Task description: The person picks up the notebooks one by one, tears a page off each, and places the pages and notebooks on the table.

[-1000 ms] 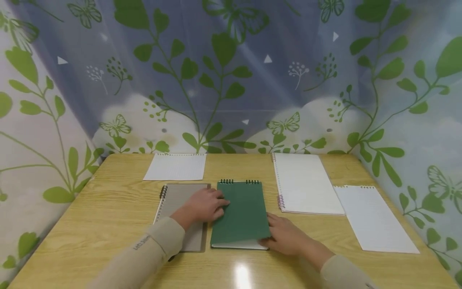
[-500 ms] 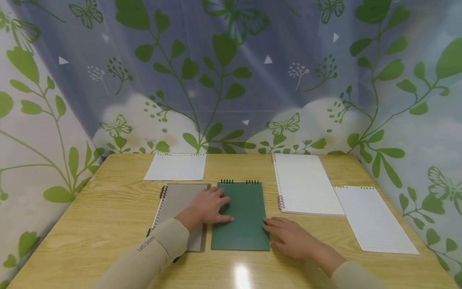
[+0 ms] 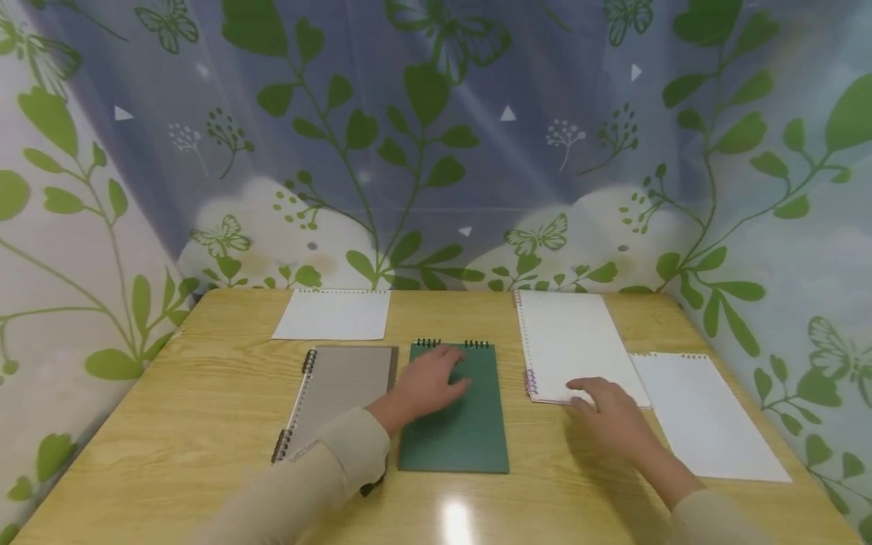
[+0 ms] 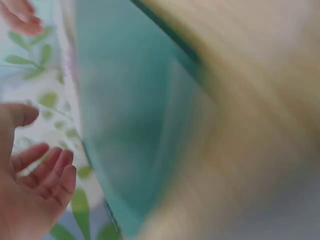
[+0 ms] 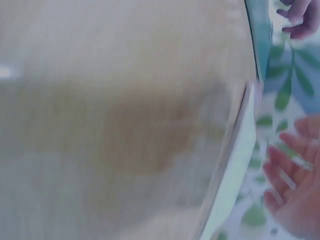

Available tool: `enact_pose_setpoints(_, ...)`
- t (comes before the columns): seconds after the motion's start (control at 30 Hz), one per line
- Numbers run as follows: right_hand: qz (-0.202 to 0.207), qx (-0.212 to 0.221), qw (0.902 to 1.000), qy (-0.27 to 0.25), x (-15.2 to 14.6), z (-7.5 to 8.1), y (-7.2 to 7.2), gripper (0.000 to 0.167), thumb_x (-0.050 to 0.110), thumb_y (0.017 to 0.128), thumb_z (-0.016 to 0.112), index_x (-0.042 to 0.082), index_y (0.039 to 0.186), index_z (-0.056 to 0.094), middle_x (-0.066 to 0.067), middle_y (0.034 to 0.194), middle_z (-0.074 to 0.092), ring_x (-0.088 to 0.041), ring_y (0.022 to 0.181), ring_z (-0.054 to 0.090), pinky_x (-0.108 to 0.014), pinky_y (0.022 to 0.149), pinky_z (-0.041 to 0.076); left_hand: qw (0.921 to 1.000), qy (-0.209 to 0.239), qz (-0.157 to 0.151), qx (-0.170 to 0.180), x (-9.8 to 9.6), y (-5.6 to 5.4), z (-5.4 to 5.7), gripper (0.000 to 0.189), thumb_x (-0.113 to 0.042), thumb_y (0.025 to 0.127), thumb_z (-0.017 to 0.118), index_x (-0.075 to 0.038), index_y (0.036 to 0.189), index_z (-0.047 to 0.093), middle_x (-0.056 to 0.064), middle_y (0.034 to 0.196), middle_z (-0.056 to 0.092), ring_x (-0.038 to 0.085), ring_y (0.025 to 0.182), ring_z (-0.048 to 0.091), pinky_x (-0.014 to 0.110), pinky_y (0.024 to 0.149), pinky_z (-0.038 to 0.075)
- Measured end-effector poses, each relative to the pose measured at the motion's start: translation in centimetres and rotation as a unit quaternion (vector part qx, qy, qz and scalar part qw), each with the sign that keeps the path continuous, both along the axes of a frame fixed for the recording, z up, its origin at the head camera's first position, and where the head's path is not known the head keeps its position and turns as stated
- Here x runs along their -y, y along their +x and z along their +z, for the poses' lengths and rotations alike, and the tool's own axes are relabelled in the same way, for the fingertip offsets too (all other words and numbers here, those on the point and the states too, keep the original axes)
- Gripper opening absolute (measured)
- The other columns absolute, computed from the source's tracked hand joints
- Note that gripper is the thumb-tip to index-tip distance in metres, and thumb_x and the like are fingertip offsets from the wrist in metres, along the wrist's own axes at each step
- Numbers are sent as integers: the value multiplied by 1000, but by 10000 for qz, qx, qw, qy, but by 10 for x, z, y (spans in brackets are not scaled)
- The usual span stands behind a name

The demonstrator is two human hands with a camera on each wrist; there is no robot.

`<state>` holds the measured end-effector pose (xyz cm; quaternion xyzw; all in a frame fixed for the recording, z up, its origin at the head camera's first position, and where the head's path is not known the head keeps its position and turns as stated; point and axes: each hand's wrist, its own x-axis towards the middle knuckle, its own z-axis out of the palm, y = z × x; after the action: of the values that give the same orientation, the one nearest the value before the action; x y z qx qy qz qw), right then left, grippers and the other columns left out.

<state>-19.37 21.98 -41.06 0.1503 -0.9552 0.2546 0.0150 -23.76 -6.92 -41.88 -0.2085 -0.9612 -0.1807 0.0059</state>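
A green-covered notebook (image 3: 456, 431) with black rings along its top edge lies closed in mid-table. Over its upper part my left hand (image 3: 425, 384) hovers, thumb and fingers spread and holding nothing. The left wrist view shows the same hand (image 4: 42, 185) with loosely bent fingers, apart from the green cover (image 4: 120, 100). To the right, my right hand (image 3: 609, 416) hangs over the lower edge of an open spiral notebook (image 3: 575, 341) with white pages. In the right wrist view this hand (image 5: 297, 182) has its fingers apart and grips nothing.
A grey-covered spiral notebook (image 3: 347, 378) lies left of the green one, partly under the left sleeve (image 3: 341, 462). Torn lined sheets lie on the wooden table (image 3: 184, 424): one sheet (image 3: 334, 316) at back left, another sheet (image 3: 711, 416) at the right beside the white notebook.
The green cover, slightly raised at its lower edge before, now lies flat. My left hand has moved right across it. My right hand has left its right edge and moved toward the white notebook.
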Motion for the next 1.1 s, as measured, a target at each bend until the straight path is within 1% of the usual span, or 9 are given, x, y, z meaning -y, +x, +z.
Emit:
enact_pose_setpoints(0.07,-503,114,9986,73,-18,5,-6,34,15,93,47,-5,120,54,-29,121,54,-49,112,46,-59,90,38,9903,1275,193,522,-19,0,3,41,-32,91,55,-8,124,53,8,120,57,20,103,60,35,80,51)
enact_pose_setpoints(0.1,-701,220,9972,129,-27,6,-10,36,15,93,45,-7,121,52,-32,121,52,-51,111,45,-60,89,37,9776,1899,300,857,-29,0,4,41,-30,91,55,-6,124,52,8,118,58,21,104,59,35,82,50)
enact_pose_setpoints(0.2,-1124,888,9896,112,-50,9,-20,46,18,94,38,-15,126,40,-39,125,42,-55,112,39,-61,90,36,9230,3272,767,1873,-61,0,8,45,-28,91,55,-3,128,47,11,122,55,25,112,55,37,87,48)
enact_pose_setpoints(0.33,-1448,1606,9763,-112,-68,9,-30,55,24,95,33,-20,128,30,-42,127,36,-55,114,37,-58,93,37,8595,4052,1414,2775,-97,-1,11,55,-28,89,55,-1,134,39,15,134,45,32,123,44,47,98,39)
enact_pose_setpoints(0.53,-1772,1858,9664,-126,-70,1,-39,57,26,92,34,-21,124,32,-43,123,38,-56,112,38,-57,95,36,7842,4803,2264,3212,-124,-6,12,62,-18,85,55,7,136,31,21,140,34,36,129,32,50,108,26)
enact_pose_setpoints(0.67,-1957,1862,9628,32,-68,0,-42,57,24,89,34,-22,123,33,-44,121,38,-57,111,37,-58,95,35,7569,4969,2658,3311,-131,-11,11,66,-16,82,58,9,136,28,21,136,37,34,123,37,46,106,29)
enact_pose_setpoints(0.83,-2094,1990,9568,323,-71,0,-50,56,25,88,32,-22,120,38,-41,121,41,-56,110,40,-57,93,37,7373,5079,2958,3329,-139,-19,9,49,-11,80,65,5,122,44,6,86,50,15,68,48,26,66,45)
enact_pose_setpoints(0.97,-1993,1999,9582,455,-74,-1,-56,55,23,88,30,-24,115,42,-40,118,45,-52,105,46,-53,92,40,7358,5190,2575,3506,-143,-21,4,42,-6,80,67,2,117,47,3,79,49,8,54,46,19,52,45)
enact_pose_setpoints(1.1,-1943,2115,9575,280,-73,2,-58,60,25,88,31,-25,119,39,-41,122,40,-51,107,45,-53,95,38,7145,5583,2040,3690,-144,-20,0,51,6,81,63,3,127,41,16,106,56,21,73,65,25,62,55)
